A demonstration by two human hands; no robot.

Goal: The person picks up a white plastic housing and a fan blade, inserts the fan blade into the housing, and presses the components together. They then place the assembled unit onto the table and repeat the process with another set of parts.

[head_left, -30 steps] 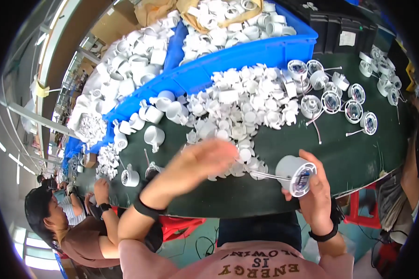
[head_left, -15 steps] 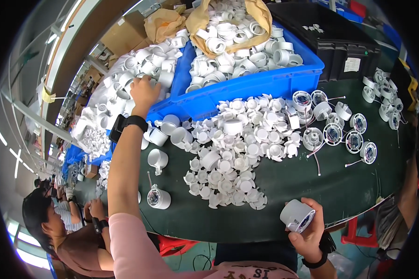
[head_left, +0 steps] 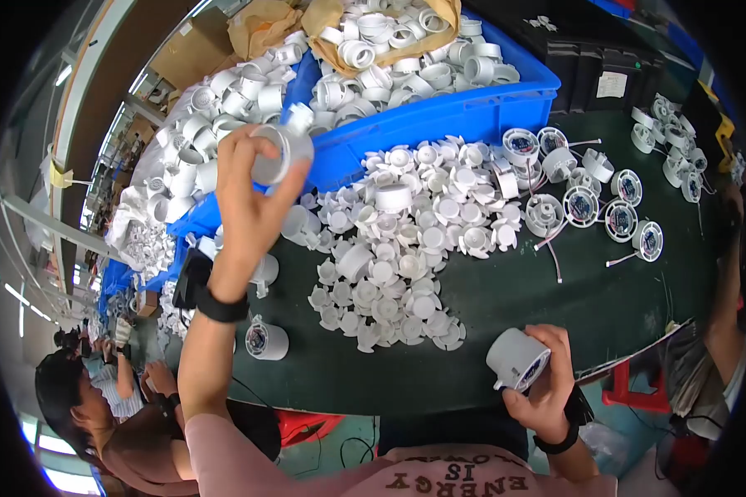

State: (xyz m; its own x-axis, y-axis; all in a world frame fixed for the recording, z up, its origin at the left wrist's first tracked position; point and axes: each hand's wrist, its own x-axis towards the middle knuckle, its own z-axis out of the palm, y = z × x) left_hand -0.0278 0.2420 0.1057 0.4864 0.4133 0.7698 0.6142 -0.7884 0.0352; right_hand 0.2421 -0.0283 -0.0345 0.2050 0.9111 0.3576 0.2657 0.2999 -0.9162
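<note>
My left hand (head_left: 247, 186) is raised in front of the blue bin, its fingers closed round a hollow white plastic housing (head_left: 298, 151) with a small side tab. Low on the right, my right hand (head_left: 549, 385) grips a white cylindrical housing (head_left: 510, 354) by its side. A dark circuit board shows at that housing's lower end. Between the hands spreads a heap of small white bladed plastic pieces (head_left: 414, 286). Another white cylinder with a circuit board (head_left: 267, 340) lies beside my left forearm.
A blue bin (head_left: 439, 120) of white housings stands at the back, a black crate (head_left: 580, 83) to its right. Round white units with circuit boards and wires (head_left: 582, 205) lie on the dark green table (head_left: 622, 311). At left a co-worker (head_left: 83, 406) sits close by.
My left hand has come out of the heap of white housings at the back left and moved nearer, with one housing in it. My right hand still holds its cylinder, slightly tilted.
</note>
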